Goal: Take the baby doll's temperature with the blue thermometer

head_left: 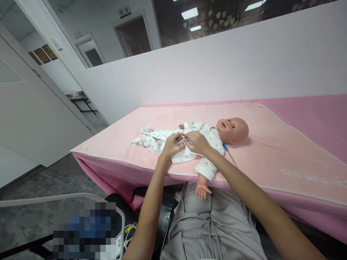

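Observation:
A baby doll (233, 130) lies on its back with its head to the right, dressed in a white patterned top (187, 154) and white patterned trousers (154, 144). Over its belly my two hands meet. My left hand (172, 145) has its thumb and fingers curled together at a narrow white strip (181, 142). My right hand (198, 142) pinches the same strip from the other side; whether it belongs to the top, I cannot tell. The doll's near arm (203, 186) hangs over the table edge. Beside its shoulder lies a thin stick with a blue end (225, 147).
Pink cloths cover the table (284, 151), and a white partition (230, 72) with a window stands behind it. At the lower left are a pale curved bar (81, 195) and a blurred-out patch. A white door (35, 97) is at the left.

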The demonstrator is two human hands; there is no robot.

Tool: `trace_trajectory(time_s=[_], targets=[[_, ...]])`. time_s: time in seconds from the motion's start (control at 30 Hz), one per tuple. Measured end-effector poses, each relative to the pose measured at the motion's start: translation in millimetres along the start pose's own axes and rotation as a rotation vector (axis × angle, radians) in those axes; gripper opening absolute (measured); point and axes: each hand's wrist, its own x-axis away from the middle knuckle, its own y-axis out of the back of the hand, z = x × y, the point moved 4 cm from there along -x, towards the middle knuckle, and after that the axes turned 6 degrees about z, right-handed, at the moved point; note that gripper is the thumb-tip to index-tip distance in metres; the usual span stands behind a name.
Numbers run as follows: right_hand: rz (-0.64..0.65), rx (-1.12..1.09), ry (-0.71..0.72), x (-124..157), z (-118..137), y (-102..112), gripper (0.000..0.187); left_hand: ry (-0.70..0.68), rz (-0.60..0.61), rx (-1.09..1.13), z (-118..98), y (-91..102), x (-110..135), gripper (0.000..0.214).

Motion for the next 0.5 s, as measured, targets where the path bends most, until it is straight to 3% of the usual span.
trace_trajectory(time_s=[0.27,0.5], targets=[[0.0,-0.018,-0.014,0.0,0.1,0.5,0.015,0.056,0.023,0.168,4.7,1.1,-1.0,0.042],[0.0,-0.011,-0.011,0.4,0.5,0.8,0.016,0.048,0.022,0.184,6.7,1.5,-1.0,0.041]])
